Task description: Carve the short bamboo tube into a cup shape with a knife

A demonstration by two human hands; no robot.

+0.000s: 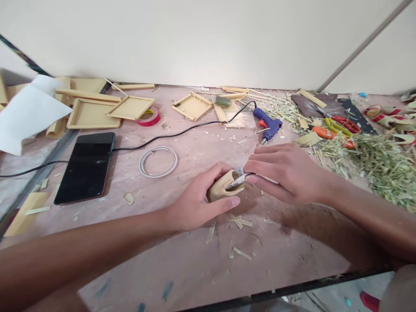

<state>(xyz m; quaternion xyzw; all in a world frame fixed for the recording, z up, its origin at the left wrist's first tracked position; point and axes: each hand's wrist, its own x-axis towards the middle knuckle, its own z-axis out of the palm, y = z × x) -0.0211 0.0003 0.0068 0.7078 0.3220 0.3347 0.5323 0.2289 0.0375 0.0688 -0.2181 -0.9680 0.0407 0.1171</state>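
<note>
My left hand (208, 197) is wrapped round a small hollow tan piece (216, 190), like a rolled bamboo or card tube, its open end facing right. A slim metal blade (236, 181) reaches into that opening from my right hand (276, 173), whose fingers are closed on it; most of its handle is hidden. Thin pale shavings (238, 222) lie on the table just below both hands. A blue glue gun (268, 125) rests beyond my right hand, nozzle pointing toward me.
A black phone (86, 167) with a cable lies left, near a white tape roll (158, 162) and a red tape roll (148, 117). Shallow tan frames (192, 106) stand along the wall. Scissors (344, 124), an orange cutter (325, 132) and heaped shavings (386, 164) fill the right.
</note>
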